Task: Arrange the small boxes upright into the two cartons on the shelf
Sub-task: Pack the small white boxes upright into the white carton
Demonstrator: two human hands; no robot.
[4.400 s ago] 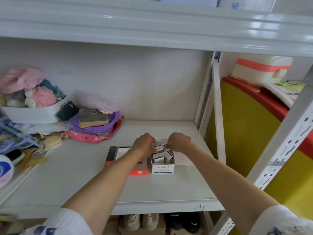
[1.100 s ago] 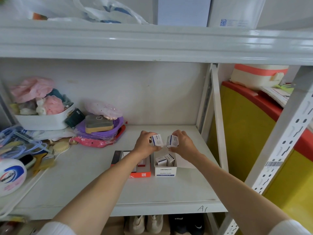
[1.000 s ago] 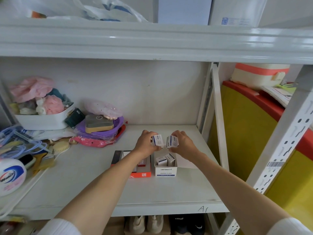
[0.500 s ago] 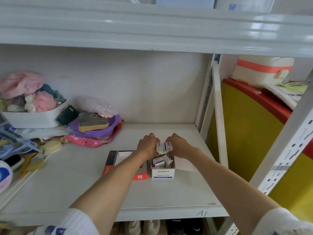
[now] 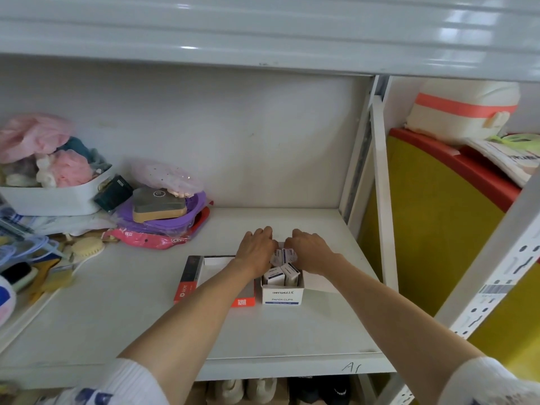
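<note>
A white paper-clip carton (image 5: 282,294) stands open on the shelf (image 5: 292,331). Two small white boxes (image 5: 281,276) stand upright in its front half. Behind them two more small boxes (image 5: 283,255) sit tilted in the carton's rear half, pinched between my hands. My left hand (image 5: 257,247) holds the left one and my right hand (image 5: 309,249) holds the right one; both hands are low over the carton. To the left lies a flat red and black carton (image 5: 193,276), open, with a white inside, partly hidden by my left forearm.
A purple dish (image 5: 163,220) with a sponge block, a pink packet (image 5: 146,237) and a white tub (image 5: 52,197) of bath puffs crowd the shelf's left. Brushes lie at the far left. A white upright post (image 5: 382,200) bounds the right side.
My hands, each holding a small box raised above the carton a second ago, have come down and pressed the two boxes into the carton's rear half.
</note>
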